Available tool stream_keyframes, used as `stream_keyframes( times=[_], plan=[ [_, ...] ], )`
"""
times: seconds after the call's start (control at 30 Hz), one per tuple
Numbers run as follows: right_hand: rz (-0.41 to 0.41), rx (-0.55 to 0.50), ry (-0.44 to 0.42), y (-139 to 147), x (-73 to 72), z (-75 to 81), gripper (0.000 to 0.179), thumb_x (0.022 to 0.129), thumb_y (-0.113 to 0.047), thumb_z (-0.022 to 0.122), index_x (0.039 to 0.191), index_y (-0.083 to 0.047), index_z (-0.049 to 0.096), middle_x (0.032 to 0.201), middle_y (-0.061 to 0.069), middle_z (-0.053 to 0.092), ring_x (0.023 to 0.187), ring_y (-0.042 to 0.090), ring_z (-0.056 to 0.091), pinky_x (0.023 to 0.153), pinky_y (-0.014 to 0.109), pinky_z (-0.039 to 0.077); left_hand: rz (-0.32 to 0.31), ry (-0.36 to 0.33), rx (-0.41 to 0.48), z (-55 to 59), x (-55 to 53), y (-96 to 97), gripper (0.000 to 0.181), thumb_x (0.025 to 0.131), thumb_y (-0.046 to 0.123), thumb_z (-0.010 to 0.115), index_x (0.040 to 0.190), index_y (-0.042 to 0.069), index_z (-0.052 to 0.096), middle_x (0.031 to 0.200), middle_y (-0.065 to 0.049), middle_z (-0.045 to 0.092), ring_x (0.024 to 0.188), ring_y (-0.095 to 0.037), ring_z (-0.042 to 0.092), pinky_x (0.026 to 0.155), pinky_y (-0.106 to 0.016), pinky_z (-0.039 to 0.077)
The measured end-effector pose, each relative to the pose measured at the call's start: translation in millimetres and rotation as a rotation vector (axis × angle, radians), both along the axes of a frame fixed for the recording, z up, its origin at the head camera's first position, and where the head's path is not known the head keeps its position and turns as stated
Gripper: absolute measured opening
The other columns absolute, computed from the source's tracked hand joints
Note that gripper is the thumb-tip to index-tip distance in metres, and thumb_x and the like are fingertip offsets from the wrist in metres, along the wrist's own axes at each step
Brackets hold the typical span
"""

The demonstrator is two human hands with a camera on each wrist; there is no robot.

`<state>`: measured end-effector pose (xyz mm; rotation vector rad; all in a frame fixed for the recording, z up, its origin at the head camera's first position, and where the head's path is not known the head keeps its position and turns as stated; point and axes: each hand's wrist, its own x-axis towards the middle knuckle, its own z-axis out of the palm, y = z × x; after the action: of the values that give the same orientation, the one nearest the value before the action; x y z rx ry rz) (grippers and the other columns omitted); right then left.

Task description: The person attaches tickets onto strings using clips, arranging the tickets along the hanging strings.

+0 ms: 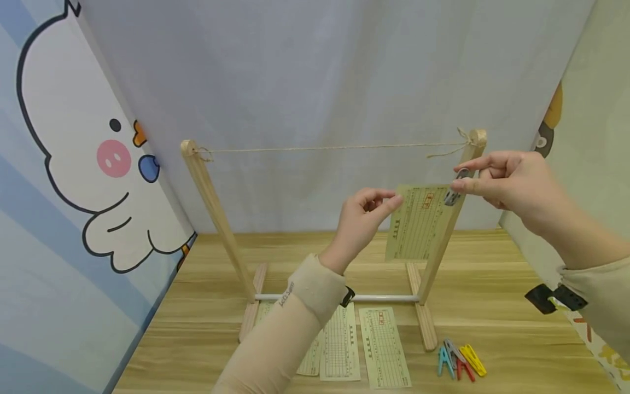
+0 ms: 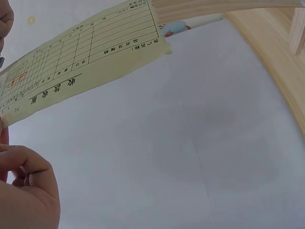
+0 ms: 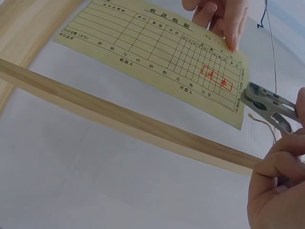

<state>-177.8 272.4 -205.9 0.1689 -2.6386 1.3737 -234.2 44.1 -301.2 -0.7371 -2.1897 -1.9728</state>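
Note:
My left hand [image 1: 361, 221] pinches a pale green-yellow receipt slip [image 1: 415, 230] by its upper left corner, between thumb and index finger. The slip hangs upright in the air, below the string [image 1: 320, 148] and in front of the right post. A grey clothespin [image 3: 271, 107] is pinched by its handles in my right hand [image 1: 524, 189]. In the right wrist view its jaws point at the slip's edge, right at the printed border near the red stamp [image 3: 217, 78]. Part of the slip [image 2: 105, 47] also shows in the left wrist view.
The string runs between two wooden posts [image 1: 216, 219] joined low down by a white bar [image 1: 386, 299]. More slips [image 1: 385, 347] lie on the wooden table in front, some behind my left forearm. Teal, grey, red and yellow clothespins [image 1: 473, 360] lie at the front right.

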Motion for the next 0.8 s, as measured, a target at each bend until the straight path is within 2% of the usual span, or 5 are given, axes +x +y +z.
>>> stream_keyframes(
  times=[0.13,0.3,0.37,0.5,0.8],
  plan=[
    [-0.010,0.026,0.023,-2,-2.9,11.8,0.035,0.088,-0.023,0.077,0.061,-0.009,0.058,0.051,0.000,0.053,0.065,0.019,0.042,0.068,0.027,0.036,-0.008,0.021,0.019,6.8,0.0,0.0,0.023,0.094,0.019,0.069,0.107,0.000,0.072,0.073,0.006,0.048,0.066,-0.007,0.040,0.064,-0.018,0.035],
    [-0.010,0.022,0.044,-5,-4.8,24.4,0.010,0.087,-0.026,0.078,0.087,-0.017,0.076,0.049,-0.004,0.052,0.063,0.018,0.038,0.044,0.034,0.027,-0.028,0.015,0.037,15.2,-0.6,1.6,0.024,0.094,0.020,0.069,0.107,0.000,0.072,0.058,0.005,0.033,0.053,-0.009,0.027,0.056,-0.021,0.030],
    [-0.019,0.031,0.043,-6,-5.2,29.3,0.012,0.086,-0.031,0.079,0.092,-0.021,0.075,0.047,-0.006,0.046,0.057,0.018,0.034,0.038,0.039,0.018,-0.032,0.011,0.037,18.8,-0.7,2.4,0.024,0.094,0.020,0.069,0.108,0.001,0.072,0.056,0.005,0.030,0.051,-0.009,0.023,0.055,-0.022,0.029],
    [-0.008,0.042,0.048,-6,-6.8,38.2,0.018,0.086,-0.034,0.077,0.102,-0.026,0.074,0.045,-0.006,0.035,0.047,0.021,0.025,0.041,0.040,0.018,-0.033,0.020,0.040,26.2,-1.2,3.5,0.024,0.094,0.020,0.069,0.108,0.001,0.072,0.055,0.005,0.030,0.051,-0.009,0.024,0.055,-0.021,0.030],
    [-0.049,0.022,-0.008,-8,-11.1,58.7,0.025,0.084,-0.041,0.079,0.102,-0.025,0.073,0.045,-0.006,0.037,0.048,0.018,0.027,0.036,0.041,0.015,-0.006,0.055,0.062,37.4,-4.6,4.9,0.024,0.094,0.019,0.069,0.108,0.000,0.072,0.055,0.006,0.030,0.052,-0.008,0.024,0.056,-0.021,0.028]
  ],
)
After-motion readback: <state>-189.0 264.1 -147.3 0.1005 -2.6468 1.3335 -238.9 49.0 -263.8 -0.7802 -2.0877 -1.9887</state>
